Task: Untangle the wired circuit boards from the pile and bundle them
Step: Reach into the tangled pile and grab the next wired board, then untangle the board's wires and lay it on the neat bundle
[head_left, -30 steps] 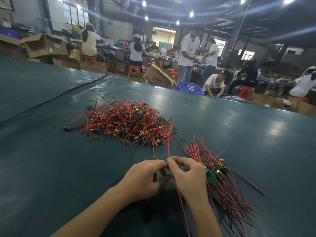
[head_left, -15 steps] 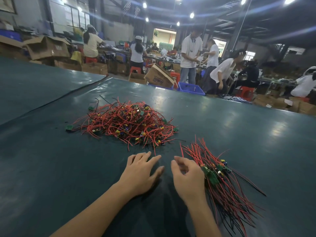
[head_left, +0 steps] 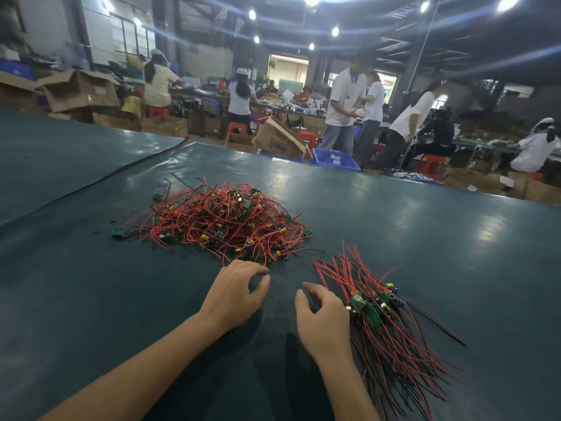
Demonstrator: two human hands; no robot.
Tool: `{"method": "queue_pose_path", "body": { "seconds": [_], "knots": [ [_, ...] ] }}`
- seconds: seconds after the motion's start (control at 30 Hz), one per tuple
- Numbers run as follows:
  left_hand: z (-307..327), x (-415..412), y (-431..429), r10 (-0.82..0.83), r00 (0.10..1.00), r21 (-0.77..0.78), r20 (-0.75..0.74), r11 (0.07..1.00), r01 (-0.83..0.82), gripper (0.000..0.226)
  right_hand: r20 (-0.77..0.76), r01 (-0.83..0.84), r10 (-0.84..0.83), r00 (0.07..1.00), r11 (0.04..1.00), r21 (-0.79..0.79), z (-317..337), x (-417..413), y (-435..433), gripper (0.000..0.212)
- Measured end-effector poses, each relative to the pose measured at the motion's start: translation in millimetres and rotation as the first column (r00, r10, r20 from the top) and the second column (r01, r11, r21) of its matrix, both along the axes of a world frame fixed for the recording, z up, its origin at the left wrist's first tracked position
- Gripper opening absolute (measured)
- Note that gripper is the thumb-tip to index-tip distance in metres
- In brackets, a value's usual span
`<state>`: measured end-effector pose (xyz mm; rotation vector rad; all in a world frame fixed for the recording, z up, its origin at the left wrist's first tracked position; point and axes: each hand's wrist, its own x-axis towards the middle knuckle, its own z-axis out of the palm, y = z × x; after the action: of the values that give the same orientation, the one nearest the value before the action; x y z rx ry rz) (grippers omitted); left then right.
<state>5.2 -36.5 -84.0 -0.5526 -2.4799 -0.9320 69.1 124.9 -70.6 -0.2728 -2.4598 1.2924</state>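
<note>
Wired circuit boards, tangled with red and black leads into a loose pile, lie near the middle of a dark green table, which fills most of the view. A seam in the table cover runs diagonally at the far left, well apart from the pile.

To the right of the pile and nearer the viewer, separate from it, lies the bundle: boards gathered side by side, with leads fanning out toward and away from the viewer.

Beyond the far table edge stand a tilted cardboard box and, just beside it, a blue crate. Several people work at benches behind them.

The left hand hovers palm down over the table, fingers loosely curled and gripping nothing. Its fingertips are just at the pile's near edge, where a few leads end; contact cannot be told.

The right hand has its fingers relaxed, thumb apart, holding nothing. Its outer edge lies against the bundle's left side and hides some leads there.

A single stray board sits at the pile's left fringe.
</note>
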Motion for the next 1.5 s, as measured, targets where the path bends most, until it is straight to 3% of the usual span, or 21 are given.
{"method": "queue_pose_path", "body": {
  "seconds": [0.13,0.27,0.43,0.6,0.67,0.77,0.87,0.97,1.03,1.17,1.27,1.43,1.5],
  "knots": [
    [7,13,-13,0.027,0.999,0.251,0.03,0.967,-0.034,0.013,-0.024,-0.047,0.045,0.999,0.998,-0.051,-1,-1,-8,0.028],
    [16,27,-15,0.003,1.0,0.378,-0.004,0.926,-0.001,0.015,-0.043,-0.08,0.076,0.996,0.991,-0.106,-2,0,-15,0.025],
    [19,47,-6,-0.25,0.959,0.296,-0.133,0.914,0.279,0.028,-0.111,-0.158,0.132,0.985,0.947,-0.278,-1,1,-22,0.02],
    [14,49,-5,-0.42,0.903,0.204,-0.087,0.88,0.429,0.033,-0.09,-0.259,0.243,0.966,0.884,-0.39,0,1,-22,0.02],
    [12,48,-5,-0.438,0.898,0.25,-0.042,0.865,0.434,0.035,-0.097,-0.283,0.266,0.959,0.879,-0.383,0,2,-23,0.016],
    [16,48,-3,-0.406,0.909,0.49,0.092,0.813,0.314,0.042,-0.178,-0.246,0.199,0.964,0.921,-0.302,1,2,-21,0.019],
    [18,42,-6,-0.327,0.925,0.594,0.194,0.79,0.155,0.055,-0.275,-0.253,0.179,0.945,0.932,-0.26,1,3,-19,0.023],
    [22,34,-11,-0.357,0.847,0.707,0.395,0.707,-0.032,0.059,-0.374,-0.325,0.248,0.894,0.932,-0.159,0,5,-22,0.017],
    [25,31,-13,-0.406,0.796,0.768,0.448,0.631,-0.111,0.059,-0.392,-0.375,0.312,0.865,0.923,-0.092,-3,7,-26,0.02],
    [30,30,-16,-0.44,0.794,0.872,0.42,0.438,-0.218,0.044,-0.361,-0.416,0.379,0.852,0.909,-0.029,-6,6,-26,0.031],
    [35,29,-17,-0.499,0.768,0.908,0.403,0.325,-0.265,0.037,-0.409,-0.412,0.384,0.828,0.911,0.021,-5,5,-22,0.027],
    [40,30,-21,-0.57,0.766,0.955,0.297,0.193,-0.226,0.01,-0.421,-0.377,0.379,0.824,0.922,0.091,-5,6,-18,0.022],
    [42,31,-23,-0.572,0.777,0.964,0.264,0.183,-0.193,0.01,-0.418,-0.338,0.351,0.838,0.935,0.108,-4,6,-17,0.022]
  ]
}}
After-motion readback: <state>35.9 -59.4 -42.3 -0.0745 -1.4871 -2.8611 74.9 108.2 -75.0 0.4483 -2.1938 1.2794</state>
